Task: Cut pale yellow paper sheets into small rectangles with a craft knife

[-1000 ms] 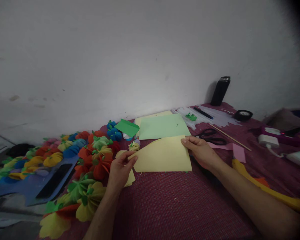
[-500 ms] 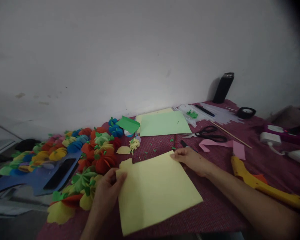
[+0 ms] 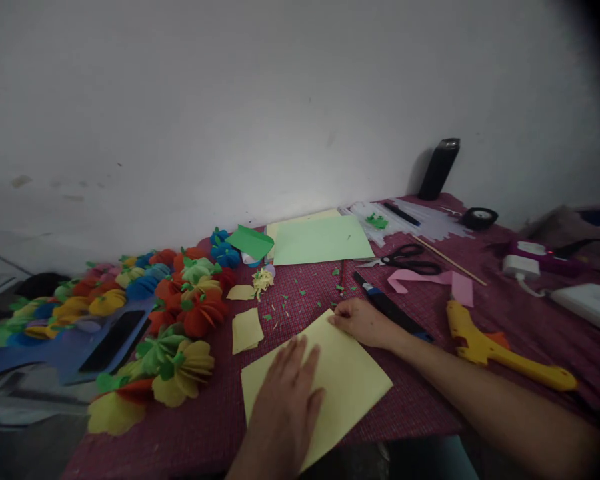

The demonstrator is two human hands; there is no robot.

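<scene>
Here, outstretched left fingers (image 3: 292, 355) touch yellow paper (image 3: 354, 379); right fingers (image 3: 346, 313) pinch its corner.

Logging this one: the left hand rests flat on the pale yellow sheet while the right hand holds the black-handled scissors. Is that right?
Not quite: the right hand is at the far corner of the pale yellow sheet; the head view shows the black-handled scissors lying beyond it. The left hand does rest flat on the sheet.

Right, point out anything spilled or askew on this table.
Green and pale scraps lie strewn across the cloth beyond the yellow sheet, loose rather than gathered. The sheet itself lies skewed, and its near corner seems to jut past the cloth's front edge.
</scene>
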